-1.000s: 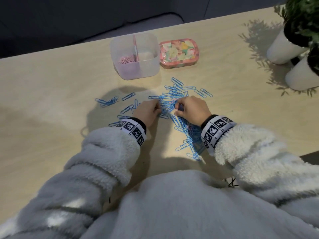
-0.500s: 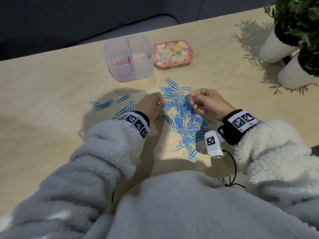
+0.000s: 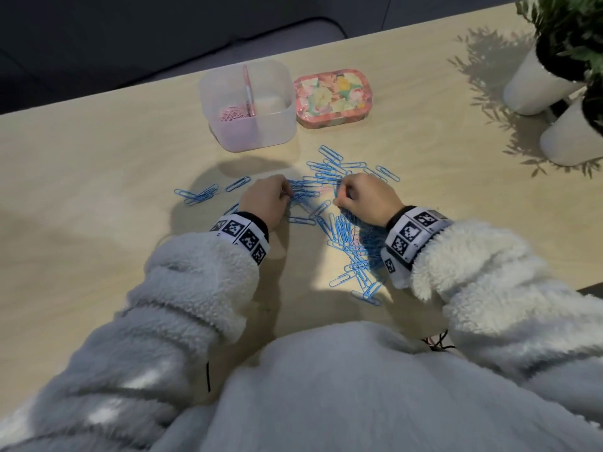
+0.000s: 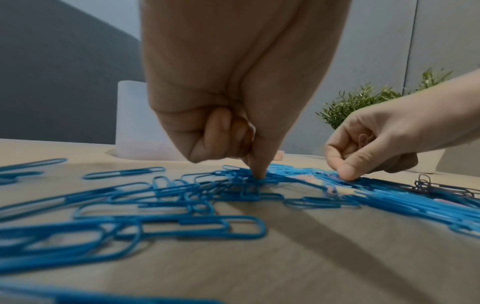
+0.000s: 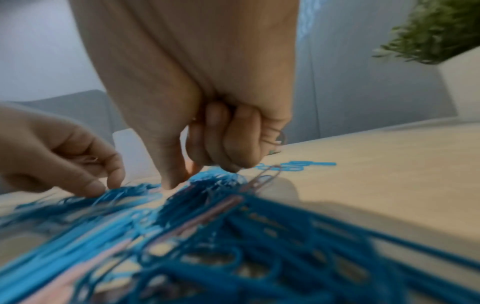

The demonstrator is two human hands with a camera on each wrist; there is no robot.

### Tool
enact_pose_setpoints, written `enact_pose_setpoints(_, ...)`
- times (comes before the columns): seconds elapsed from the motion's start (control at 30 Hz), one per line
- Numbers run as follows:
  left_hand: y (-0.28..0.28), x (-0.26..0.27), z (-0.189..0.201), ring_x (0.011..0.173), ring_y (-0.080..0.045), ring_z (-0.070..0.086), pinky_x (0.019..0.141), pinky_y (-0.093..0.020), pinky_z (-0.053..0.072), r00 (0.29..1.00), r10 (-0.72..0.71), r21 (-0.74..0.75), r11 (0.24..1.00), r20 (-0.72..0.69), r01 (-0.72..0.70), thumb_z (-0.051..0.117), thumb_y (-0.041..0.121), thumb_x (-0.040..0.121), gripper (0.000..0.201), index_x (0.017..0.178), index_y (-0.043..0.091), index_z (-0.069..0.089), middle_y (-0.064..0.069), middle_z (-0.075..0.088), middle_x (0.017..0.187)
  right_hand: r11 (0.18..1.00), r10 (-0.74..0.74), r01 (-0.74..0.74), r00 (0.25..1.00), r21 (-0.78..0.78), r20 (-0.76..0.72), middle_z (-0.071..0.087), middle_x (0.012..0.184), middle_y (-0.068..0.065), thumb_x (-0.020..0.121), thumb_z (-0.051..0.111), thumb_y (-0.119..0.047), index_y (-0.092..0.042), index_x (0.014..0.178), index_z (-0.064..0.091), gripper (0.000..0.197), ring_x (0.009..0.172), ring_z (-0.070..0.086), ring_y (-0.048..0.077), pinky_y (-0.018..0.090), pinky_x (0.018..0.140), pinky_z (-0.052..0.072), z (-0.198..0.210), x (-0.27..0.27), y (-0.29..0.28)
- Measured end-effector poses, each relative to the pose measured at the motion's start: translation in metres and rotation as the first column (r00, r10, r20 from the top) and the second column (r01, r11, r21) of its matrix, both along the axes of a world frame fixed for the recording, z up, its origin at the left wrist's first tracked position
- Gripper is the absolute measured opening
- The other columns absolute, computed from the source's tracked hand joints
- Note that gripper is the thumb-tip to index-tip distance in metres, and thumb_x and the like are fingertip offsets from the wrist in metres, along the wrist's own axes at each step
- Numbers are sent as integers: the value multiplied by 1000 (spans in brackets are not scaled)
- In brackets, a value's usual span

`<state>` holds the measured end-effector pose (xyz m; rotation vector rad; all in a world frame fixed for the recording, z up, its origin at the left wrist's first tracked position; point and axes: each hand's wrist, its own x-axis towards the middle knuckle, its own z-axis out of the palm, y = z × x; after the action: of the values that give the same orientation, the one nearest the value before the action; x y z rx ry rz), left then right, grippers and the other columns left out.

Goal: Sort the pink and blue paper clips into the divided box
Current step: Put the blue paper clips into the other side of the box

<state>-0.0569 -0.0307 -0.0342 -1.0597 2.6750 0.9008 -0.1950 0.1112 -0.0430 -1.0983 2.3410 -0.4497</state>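
Blue paper clips (image 3: 326, 187) lie in a loose heap on the table, with a few pink clips (image 5: 207, 218) mixed in. My left hand (image 3: 287, 197) is at the heap's left edge, fingers curled; one fingertip (image 4: 258, 174) presses on blue clips, and a thin clip (image 5: 91, 159) shows between its fingers. My right hand (image 3: 339, 195) is on the heap's right part, thumb (image 4: 346, 172) down on the clips. Its curled fingers hold pink clips (image 4: 365, 139). The clear divided box (image 3: 284, 93) stands behind, with pink clips (image 3: 230, 114) in its left compartment.
A floral tin (image 3: 332, 97) sits just right of the box. Two white plant pots (image 3: 535, 89) stand at the far right. A few stray blue clips (image 3: 199, 194) lie left of my left hand. The table's front edge is near my body.
Half a second ago my right hand was raised off the heap and turned partly open; it is now back down on the clips with its fingers curled. My left hand has barely moved.
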Motion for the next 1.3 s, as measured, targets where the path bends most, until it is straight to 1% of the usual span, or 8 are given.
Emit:
enact_pose_setpoints(0.1, 8, -6, 3, 95, -32, 58, 74, -33, 41, 999, -25, -7, 1000, -46, 25, 53, 20, 85, 14, 96, 17, 62, -12, 64, 93, 994, -92, 96, 992, -44, 84, 60, 66, -3, 79, 64, -22, -25, 60, 52, 23, 72, 59, 21, 33, 71, 47, -2, -16, 6)
enact_pose_setpoints(0.33, 34, -23, -2, 98, -25, 60, 73, -31, 39, 982, -180, -9, 983, 55, 181, 61, 38, 82, 24, 95, 18, 59, -2, 64, 96, 995, 9, -10, 1000, -102, -5, 44, 54, -9, 82, 63, -19, -23, 91, 67, 12, 67, 46, 16, 27, 60, 31, 1, -11, -8)
enact_pose_setpoints(0.47, 31, -18, -3, 98, -27, 59, 73, -31, 38, 987, -153, 25, 988, 56, 152, 61, 29, 83, 17, 93, 15, 59, -8, 65, 100, 994, 104, -106, 992, -22, -74, 54, 70, -4, 82, 65, -25, -24, 97, 66, 15, 82, 50, 17, 32, 75, 41, 5, -5, -23)
enact_pose_setpoints(0.6, 16, -6, 1, 93, -25, 58, 72, -30, 37, 999, -35, 95, 995, -4, 36, 59, 21, 83, 3, 84, 19, 59, -1, 57, 83, 986, 168, -165, 980, 29, -103, 65, 82, 2, 84, 63, -26, -21, 81, 61, 6, 89, 60, 26, 29, 70, 38, 6, -5, -26)
enact_pose_setpoints(0.87, 19, -10, 5, 97, -27, 59, 75, -33, 41, 987, -156, -52, 987, -21, 155, 58, 27, 85, 15, 99, 21, 62, -6, 66, 96, 985, 130, -137, 989, 107, 66, 61, 73, 5, 78, 61, -17, -16, 70, 56, 10, 74, 58, 27, 33, 69, 45, 1, -8, -25)
enact_pose_setpoints(1.03, 31, -20, 0, 99, -27, 60, 72, -29, 36, 965, -253, -61, 964, 71, 257, 58, 31, 86, 13, 92, 20, 60, -5, 64, 104, 972, -84, 159, 923, -172, 375, 59, 68, 5, 82, 62, -5, -19, 59, 50, 29, 67, 57, 10, 25, 67, 47, 6, -24, -14)
enact_pose_setpoints(1.13, 30, -18, -3, 100, -27, 58, 73, -29, 35, 961, -269, -61, 960, 72, 273, 56, 33, 89, 20, 93, 15, 59, -7, 64, 105, 943, -157, 272, 870, -191, 467, 45, 45, -5, 85, 53, -2, -15, 57, 48, 31, 33, 36, 0, 13, 35, 30, 26, -31, -15)
enact_pose_setpoints(1.3, 24, 2, 5, 89, -30, 57, 71, -34, 37, 977, -183, -14, 983, -107, 183, 49, 25, 91, 13, 89, 12, 51, -11, 61, 91, 934, -72, 260, 807, -244, 586, 37, 49, 6, 82, 53, -1, -3, 63, 53, 20, 31, 26, 5, 13, 35, 21, 57, -28, -54)
